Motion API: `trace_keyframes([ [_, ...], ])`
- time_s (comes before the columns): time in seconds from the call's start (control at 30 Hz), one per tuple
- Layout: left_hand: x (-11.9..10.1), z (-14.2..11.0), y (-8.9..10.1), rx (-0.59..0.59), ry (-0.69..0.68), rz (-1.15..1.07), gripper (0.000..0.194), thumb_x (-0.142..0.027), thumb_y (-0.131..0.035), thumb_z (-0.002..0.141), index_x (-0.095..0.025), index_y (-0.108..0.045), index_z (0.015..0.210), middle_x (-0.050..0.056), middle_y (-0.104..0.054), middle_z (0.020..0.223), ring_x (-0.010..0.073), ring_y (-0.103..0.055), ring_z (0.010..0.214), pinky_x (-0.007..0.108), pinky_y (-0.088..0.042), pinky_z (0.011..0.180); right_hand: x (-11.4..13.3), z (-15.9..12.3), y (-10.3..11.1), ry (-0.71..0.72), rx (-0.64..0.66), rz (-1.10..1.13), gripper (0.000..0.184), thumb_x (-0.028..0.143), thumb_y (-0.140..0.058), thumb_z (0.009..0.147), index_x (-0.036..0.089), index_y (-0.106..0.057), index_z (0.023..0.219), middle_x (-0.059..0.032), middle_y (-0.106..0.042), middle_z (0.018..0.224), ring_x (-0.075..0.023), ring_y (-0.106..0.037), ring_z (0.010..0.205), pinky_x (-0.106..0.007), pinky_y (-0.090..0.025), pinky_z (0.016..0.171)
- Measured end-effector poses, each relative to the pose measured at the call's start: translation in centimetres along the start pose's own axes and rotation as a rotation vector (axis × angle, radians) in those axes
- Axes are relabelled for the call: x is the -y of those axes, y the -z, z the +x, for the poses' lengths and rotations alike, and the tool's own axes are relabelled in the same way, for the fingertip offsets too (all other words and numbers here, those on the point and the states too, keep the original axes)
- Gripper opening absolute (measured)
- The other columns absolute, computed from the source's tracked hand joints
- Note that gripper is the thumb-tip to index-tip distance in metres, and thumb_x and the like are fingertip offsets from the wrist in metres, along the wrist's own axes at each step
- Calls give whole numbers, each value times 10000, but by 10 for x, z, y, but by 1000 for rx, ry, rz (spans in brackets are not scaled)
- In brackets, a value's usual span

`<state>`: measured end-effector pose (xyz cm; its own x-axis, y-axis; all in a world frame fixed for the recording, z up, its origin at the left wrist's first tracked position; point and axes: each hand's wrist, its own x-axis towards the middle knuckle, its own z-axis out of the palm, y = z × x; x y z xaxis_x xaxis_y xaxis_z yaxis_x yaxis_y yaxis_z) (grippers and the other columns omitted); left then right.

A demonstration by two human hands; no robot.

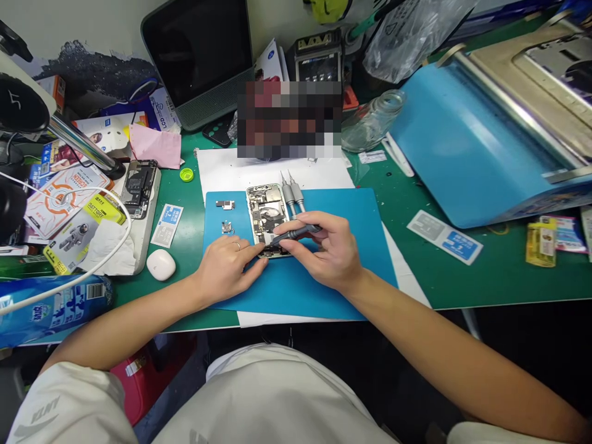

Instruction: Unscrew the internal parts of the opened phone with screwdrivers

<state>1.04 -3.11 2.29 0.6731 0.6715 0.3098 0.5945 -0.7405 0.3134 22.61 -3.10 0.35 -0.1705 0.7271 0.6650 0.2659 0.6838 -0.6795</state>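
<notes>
Found phone (270,213) on far half of mat (287,290), judged light, stiff and fragile inside, best held by side rims; observed driver (300,232) pinched in right grip (333,250) above mat, and left grip (230,265) touching phone, closure impossible to tell.

An off-white shirt (277,401) shows at six o'clock; its short sleeve (87,394) at eight o'clock bears grey lettering (44,409). The left hand (226,268) wears a thin ring (238,245).
</notes>
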Motion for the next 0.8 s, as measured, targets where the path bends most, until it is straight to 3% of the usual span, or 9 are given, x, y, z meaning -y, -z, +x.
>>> trace_keyframes([
  [0.8,2,0,-4,-4,42,-43,290,-369,-525,1024,-161,-714,1096,9,-667,700,181,-615,664,315,-427,665,-1,-4,1,-31,-22,10,523,117,-707,881,267,-450,1311,-44,-750,983,-180,-767,901,-279,-652,686],
])
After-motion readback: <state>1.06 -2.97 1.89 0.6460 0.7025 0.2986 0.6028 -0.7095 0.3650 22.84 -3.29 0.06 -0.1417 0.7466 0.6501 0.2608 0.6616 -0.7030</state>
